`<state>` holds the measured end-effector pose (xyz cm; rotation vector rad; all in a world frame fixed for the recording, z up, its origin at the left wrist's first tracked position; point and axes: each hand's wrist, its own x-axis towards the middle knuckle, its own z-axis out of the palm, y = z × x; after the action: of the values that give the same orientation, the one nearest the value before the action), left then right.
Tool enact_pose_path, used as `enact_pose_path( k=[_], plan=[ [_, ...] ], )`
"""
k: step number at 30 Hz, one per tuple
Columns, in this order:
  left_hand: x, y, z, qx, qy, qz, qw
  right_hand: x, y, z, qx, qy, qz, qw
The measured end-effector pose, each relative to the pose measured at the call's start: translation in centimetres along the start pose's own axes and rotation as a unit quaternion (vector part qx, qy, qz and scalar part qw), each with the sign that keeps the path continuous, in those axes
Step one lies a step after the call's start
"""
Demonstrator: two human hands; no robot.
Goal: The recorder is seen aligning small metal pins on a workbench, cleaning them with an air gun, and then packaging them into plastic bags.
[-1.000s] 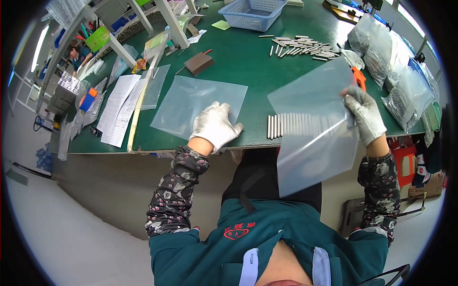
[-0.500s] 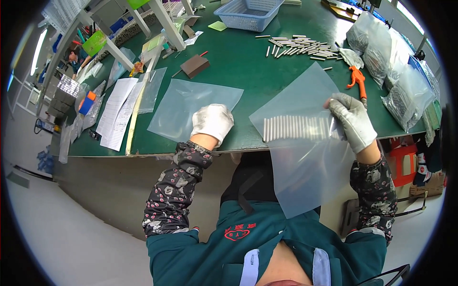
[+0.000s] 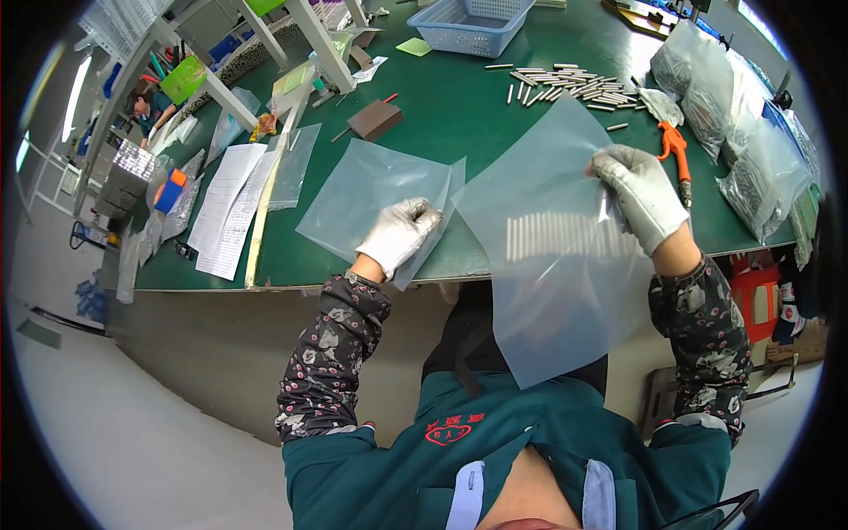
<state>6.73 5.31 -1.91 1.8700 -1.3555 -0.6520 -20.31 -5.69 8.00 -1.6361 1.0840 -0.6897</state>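
My right hand (image 3: 640, 194), in a white glove, is closed on the upper right edge of a clear plastic sheet (image 3: 552, 327), which it holds up at a slant. The sheet's lower end hangs past the table's front edge. Through it shows a neat row of metal pins (image 3: 565, 237) side by side on the table. My left hand (image 3: 402, 234), also gloved, has its fingers closed at the right side of another clear plastic sheet (image 3: 353, 194). That one lies on the table, its right edge raised beside my fingers.
Farther back lie a pile of loose metal pins (image 3: 579, 86) and a blue basket (image 3: 473, 35). An orange air gun (image 3: 675, 150) and filled plastic bags (image 3: 764, 190) are at right. At left are a brown block (image 3: 375, 120), papers (image 3: 231, 203) and a white-legged rack (image 3: 322, 49).
My left fingers have turned rightward, and the sheet's right edge there has lifted. My right hand has moved slightly nearer, bringing its sheet across more of the pin row. The view shifted a little.
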Motion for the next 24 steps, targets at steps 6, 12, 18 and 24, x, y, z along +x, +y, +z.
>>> enact_pose_path(
  k=[6, 12, 18, 24],
  plan=[
    [0.6, 1.0, -0.9, 0.022, -0.105, -0.064, 0.992, 1.1, -1.4, 0.4, -0.064, 0.004, -0.014, 0.998],
    [-0.4, 3.3, 1.1, 0.23, 0.064, 0.057, 0.969, 1.4, -2.7, 1.4, -0.099, -0.034, -0.011, 0.994],
    [-1.0, 4.2, 2.0, 0.222, 0.175, 0.171, 0.944, 0.8, -1.5, 4.2, -0.036, -0.127, 0.046, 0.99],
    [-2.7, 4.3, 2.5, 0.199, 0.201, 0.179, 0.942, 1.2, 2.5, 7.2, -0.102, -0.047, -0.027, 0.993]
  ],
)
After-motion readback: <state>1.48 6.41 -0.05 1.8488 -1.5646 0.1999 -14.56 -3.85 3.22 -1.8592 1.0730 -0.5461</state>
